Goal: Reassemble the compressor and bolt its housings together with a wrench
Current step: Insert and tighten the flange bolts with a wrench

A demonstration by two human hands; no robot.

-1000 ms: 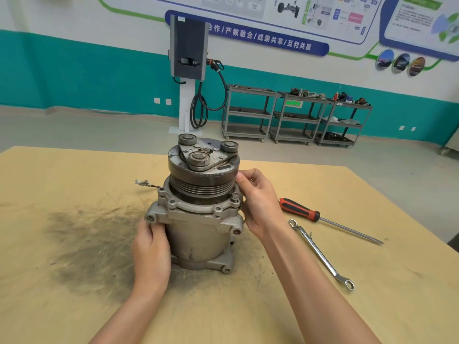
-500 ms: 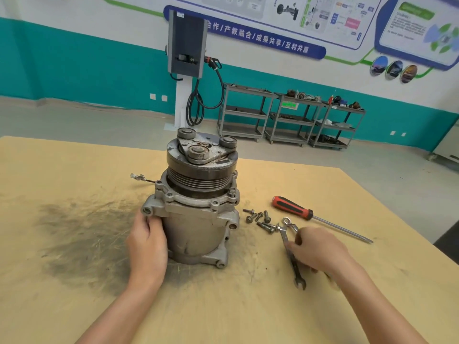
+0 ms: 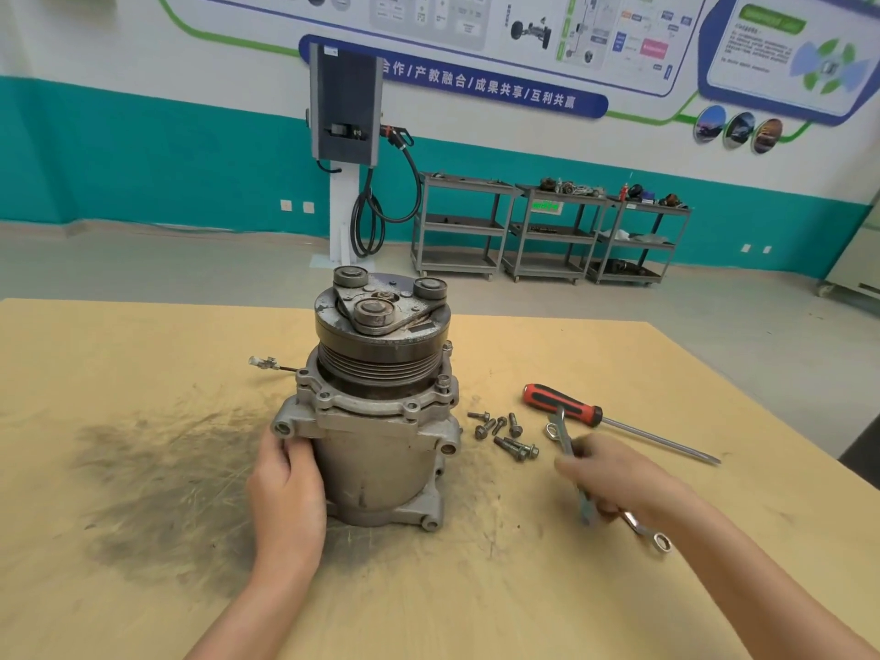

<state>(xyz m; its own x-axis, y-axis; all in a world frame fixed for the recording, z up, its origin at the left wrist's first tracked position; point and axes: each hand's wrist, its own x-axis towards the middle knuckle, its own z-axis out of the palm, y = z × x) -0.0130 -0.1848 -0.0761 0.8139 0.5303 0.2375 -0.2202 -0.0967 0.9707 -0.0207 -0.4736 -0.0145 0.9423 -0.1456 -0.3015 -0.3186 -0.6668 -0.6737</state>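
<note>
Head view, wrench [image 3: 562, 433] in right hand [image 3: 619, 478] grip, compressor [image 3: 376, 421] to its left

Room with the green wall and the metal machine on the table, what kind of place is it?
Probably a car-repair training workshop. A grey metal compressor stands on a tan wooden table, grey metal parts trolleys line the wall, and a grey charging post with a black cable stands nearby.

Automotive training workshop: parts carts [image 3: 552, 228], charger [image 3: 345, 111].
</note>
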